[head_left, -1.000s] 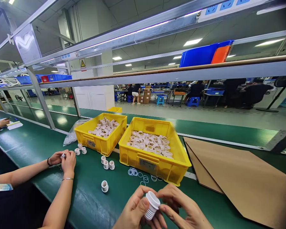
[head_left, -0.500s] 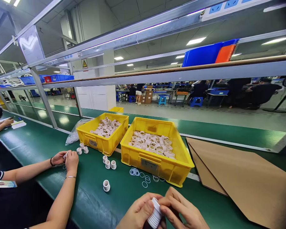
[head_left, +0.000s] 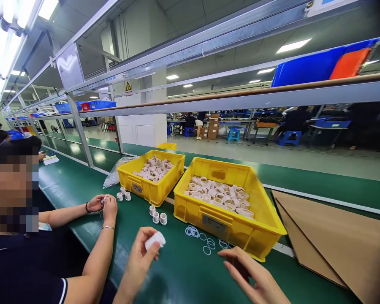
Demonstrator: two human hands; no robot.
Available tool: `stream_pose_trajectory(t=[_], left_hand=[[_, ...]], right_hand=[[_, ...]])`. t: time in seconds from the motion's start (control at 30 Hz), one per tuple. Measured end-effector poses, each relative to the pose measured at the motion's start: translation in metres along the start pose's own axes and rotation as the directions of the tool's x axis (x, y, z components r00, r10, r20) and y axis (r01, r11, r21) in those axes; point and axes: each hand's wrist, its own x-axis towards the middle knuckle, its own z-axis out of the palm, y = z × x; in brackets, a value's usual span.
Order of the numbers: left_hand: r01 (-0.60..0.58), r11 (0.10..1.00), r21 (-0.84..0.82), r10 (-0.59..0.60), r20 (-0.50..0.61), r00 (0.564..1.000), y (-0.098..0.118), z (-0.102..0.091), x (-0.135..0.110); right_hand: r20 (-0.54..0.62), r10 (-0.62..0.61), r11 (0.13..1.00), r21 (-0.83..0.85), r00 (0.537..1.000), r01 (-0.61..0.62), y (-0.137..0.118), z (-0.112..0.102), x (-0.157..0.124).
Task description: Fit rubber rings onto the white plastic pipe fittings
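My left hand (head_left: 142,255) pinches a white plastic fitting (head_left: 155,240) between thumb and fingers, tilted above the green table (head_left: 174,283). Nothing shows in my right hand (head_left: 251,272), its fingers loosely stretched and apart. Just beyond its fingertips lie several thin white rings (head_left: 210,243), some overlapping in a small pile. Three white fittings (head_left: 156,217) stand upright past my left hand. Farther left, three more upright fittings (head_left: 127,196) are grouped by the smaller yellow bin.
A large yellow bin (head_left: 272,236) holds many white collars; a smaller yellow bin (head_left: 150,195) holds white fittings. Brown cardboard sheets (head_left: 335,236) lie at right. A co-worker's hands (head_left: 109,207) work with a small piece at left. A plastic bag (head_left: 114,175) lies behind.
My hands have come apart. The left one has moved left with the fitting, while the right has let go of it. The view has turned left; the lone standing fitting no longer shows.
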Motion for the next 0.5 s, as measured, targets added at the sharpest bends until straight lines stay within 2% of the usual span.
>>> stream_pose_trajectory(t=[0.03,0.07,0.13,0.23,0.3,0.33,0.4,0.5], left_hand=[[-0.038,0.977,0.209,0.06,-0.097,0.994,-0.005,-0.016,0.004],[-0.042,0.921,0.386,0.107,-0.149,0.983,-0.015,-0.03,0.008],[-0.004,0.784,0.621,0.135,-0.165,0.977,-0.044,-0.051,0.012],[0.045,0.637,0.77,0.096,-0.138,0.986,-0.094,-0.067,0.013],[0.055,0.607,0.793,0.077,-0.128,0.989,-0.117,-0.071,0.016],[0.048,0.608,0.793,0.084,-0.123,0.989,-0.122,-0.072,0.019],[0.003,0.602,0.799,0.165,-0.128,0.978,-0.12,-0.072,0.027],[-0.095,0.555,0.826,0.351,-0.13,0.927,-0.09,-0.061,0.043]], right_hand=[[0.001,0.031,0.999,0.013,1.0,-0.031,0.008,0.001,0.003],[0.001,0.054,0.998,0.022,0.999,-0.054,0.013,0.003,0.005],[0.003,0.087,0.996,0.034,0.996,-0.087,0.019,0.005,0.01],[-0.006,0.116,0.992,0.044,0.993,-0.116,0.019,0.007,0.013],[-0.043,0.129,0.99,0.052,0.991,-0.127,0.019,0.005,0.012],[-0.059,0.137,0.989,0.054,0.989,-0.134,0.021,0.003,0.011],[-0.096,0.154,0.988,0.042,0.983,-0.151,0.027,-0.004,0.009],[-0.249,0.122,0.986,-0.079,0.961,-0.145,0.042,-0.026,0.012]])
